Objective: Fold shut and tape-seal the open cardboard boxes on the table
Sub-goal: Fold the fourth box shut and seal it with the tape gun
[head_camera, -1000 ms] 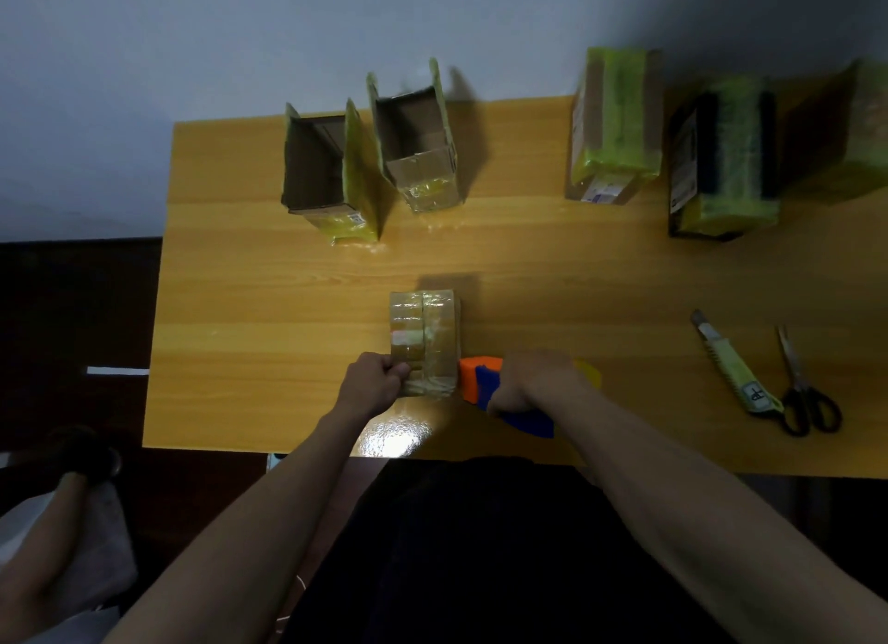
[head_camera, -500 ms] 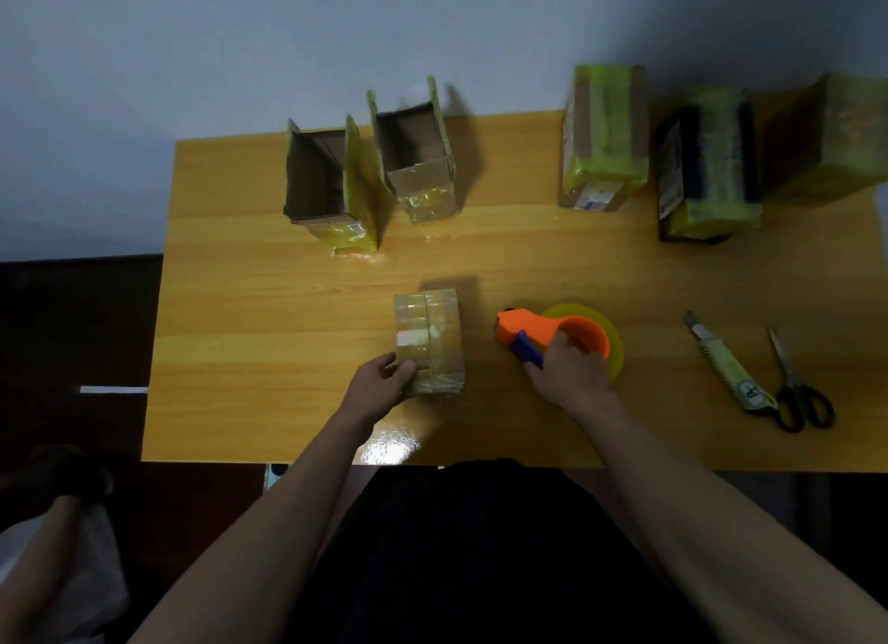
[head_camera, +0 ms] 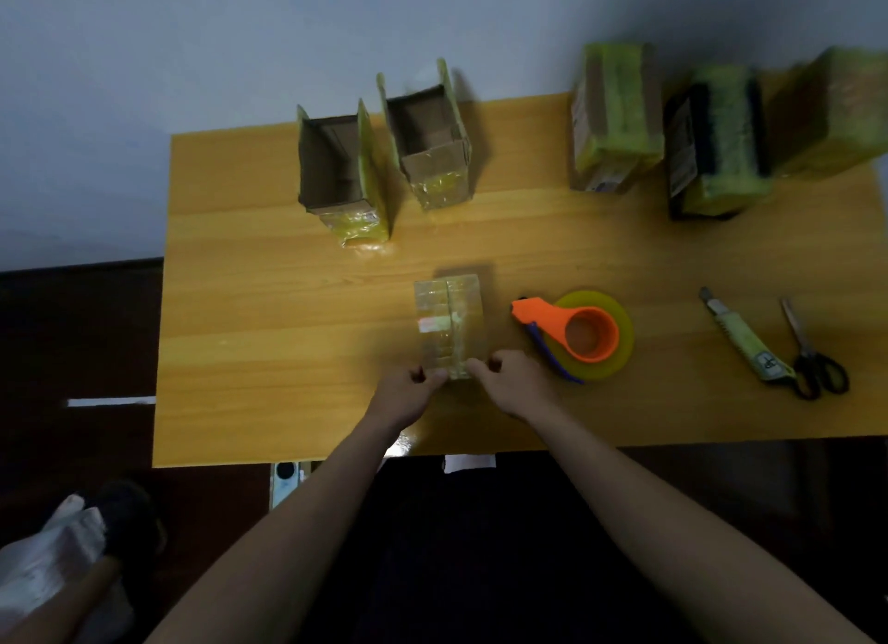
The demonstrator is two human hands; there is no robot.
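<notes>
Far to the left of my left hand, down off the table, I see something white and crumpled on the dark floor. Up past my left hand, near the wall, stand two open boxes. The first open box is on the left, and the second open box is just beside it on the right. Both have their flaps standing up.

My left hand is at the near left corner of the small taped box. Its fingers are curled and pinch that corner. The small taped box lies flat on the table, right in front of both hands, with shiny tape over its top. My right hand is at the near right corner of the same box, and its fingers are curled and pinch that corner too. My two hands are close together, with only the end of the box between them.

Just to the right of my right hand lies the tape dispenser. It is orange with a yellow roll of tape, and no hand is on it. Far up from my right hand, by the wall, stand three closed boxes wrapped in yellow-green tape. Well off to the right of my right hand lie a box cutter and then the scissors, side by side and near each other.
</notes>
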